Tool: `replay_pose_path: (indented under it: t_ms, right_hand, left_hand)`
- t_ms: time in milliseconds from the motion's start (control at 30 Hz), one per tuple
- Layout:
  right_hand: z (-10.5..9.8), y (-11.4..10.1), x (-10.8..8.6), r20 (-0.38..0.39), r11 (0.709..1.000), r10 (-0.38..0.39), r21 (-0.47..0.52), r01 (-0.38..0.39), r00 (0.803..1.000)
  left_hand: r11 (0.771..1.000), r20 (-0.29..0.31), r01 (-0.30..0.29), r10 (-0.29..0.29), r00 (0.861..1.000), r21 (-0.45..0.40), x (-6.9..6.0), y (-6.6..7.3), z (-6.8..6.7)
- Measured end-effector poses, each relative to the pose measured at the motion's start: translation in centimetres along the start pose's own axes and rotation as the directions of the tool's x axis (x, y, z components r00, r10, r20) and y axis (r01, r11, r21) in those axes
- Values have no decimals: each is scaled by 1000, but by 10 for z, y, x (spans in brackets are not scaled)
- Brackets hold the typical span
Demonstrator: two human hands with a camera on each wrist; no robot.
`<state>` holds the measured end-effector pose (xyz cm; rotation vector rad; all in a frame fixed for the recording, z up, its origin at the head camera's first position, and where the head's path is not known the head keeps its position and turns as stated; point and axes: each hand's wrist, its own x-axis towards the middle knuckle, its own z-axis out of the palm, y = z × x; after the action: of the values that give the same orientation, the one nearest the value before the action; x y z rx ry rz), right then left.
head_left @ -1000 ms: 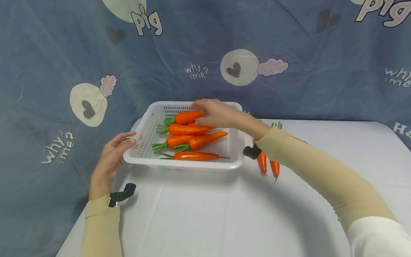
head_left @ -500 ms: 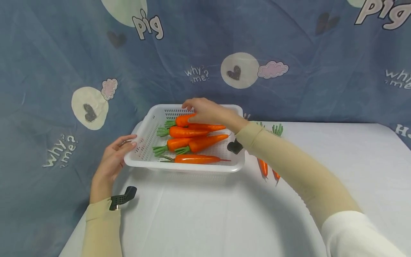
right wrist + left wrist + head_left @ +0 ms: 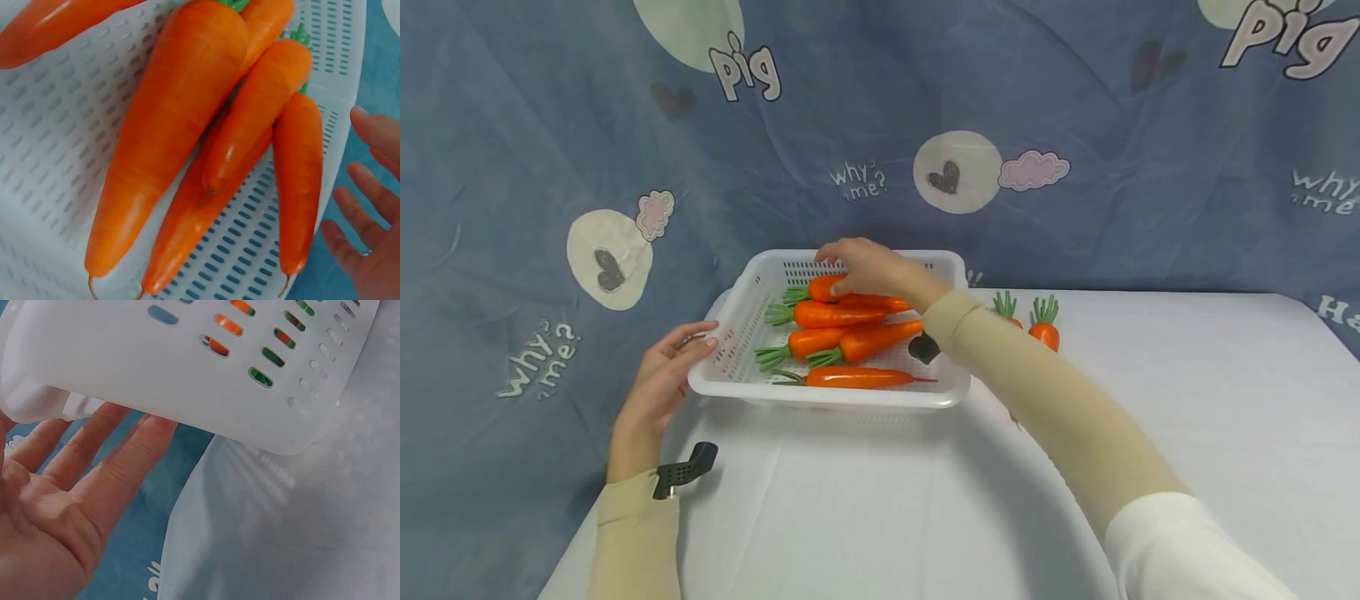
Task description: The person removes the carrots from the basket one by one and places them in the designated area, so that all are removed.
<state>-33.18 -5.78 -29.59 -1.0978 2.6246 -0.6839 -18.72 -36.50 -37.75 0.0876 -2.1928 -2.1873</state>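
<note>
A white perforated basket (image 3: 820,397) holds several orange carrots with green tops. My left hand (image 3: 658,379) touches its left end, the thumb near the rim. In the left wrist view, the straight fingers of that hand (image 3: 69,500) pass behind the basket wall, which hides their tips. My right hand (image 3: 880,268) is over the far side of the basket, partly covering the rearmost carrot (image 3: 822,288). Seen from the right wrist, this hand (image 3: 378,244) has spread fingers beside the rim and holds nothing; a carrot (image 3: 299,181) lies close by. The nearest carrot (image 3: 857,377) lies along the front wall.
Right of the basket, two more carrots lie on the white tablecloth (image 3: 1150,400): one carrot (image 3: 1043,337) and another carrot (image 3: 1004,307), both partly hidden by my right sleeve (image 3: 1030,392). A blue printed curtain (image 3: 1075,83) hangs behind the table.
My right hand has moved left along the far side of the basket, and the forearm now covers more of the outside carrots' lower ends. My left hand stays at the basket's left end.
</note>
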Motion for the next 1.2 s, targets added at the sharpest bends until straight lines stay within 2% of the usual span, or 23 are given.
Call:
replay_pose_path:
  t_ms: [133,233,467,700,1000,1200]
  right_hand:
    - [5,4,10,7,999,12,-41,-11,1000]
    - [10,6,12,-1,999,35,-31,-35,999]
    - [20,6,6,4,991,87,98,-87,996]
    - [32,9,7,-14,977,157,152,-153,987]
    - [40,11,11,10,972,148,185,-147,989]
    - [41,12,9,3,970,107,218,-105,994]
  left_hand:
    - [1000,-1,1,-1,1000,1,0,0,0]
    - [1000,4,-8,8,1000,-6,0,2,0]
    - [1000,-14,2,-2,1000,2,-1,5,2]
    - [1000,-24,20,-20,1000,-3,-2,2,2]
    - [1000,-28,24,-24,999,5,-2,1,2]
    - [1000,-17,18,-18,1000,3,-2,3,2]
